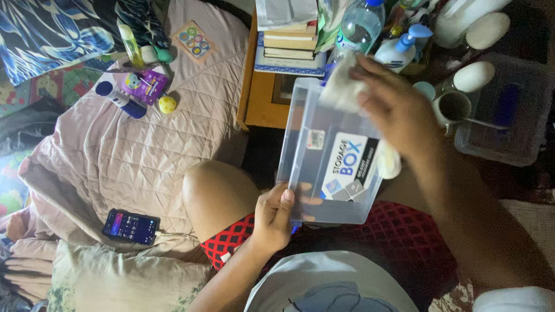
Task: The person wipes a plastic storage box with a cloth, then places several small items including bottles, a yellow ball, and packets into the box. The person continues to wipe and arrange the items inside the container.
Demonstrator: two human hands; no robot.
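A clear plastic storage box (315,124) with a paper label on its bottom is held over my lap. My left hand (276,216) grips its near corner, thumb on the outside wall. My right hand (393,110) presses a white cloth (342,88) against the box's far upper edge. The box looks empty inside.
A small wooden table (263,98) holds stacked books (289,43), a water bottle (359,26) and a pump bottle (400,49). A mug (452,108) and another clear container (509,115) are at right. On the quilted bed (139,150) lie a phone (132,226) and small toiletries.
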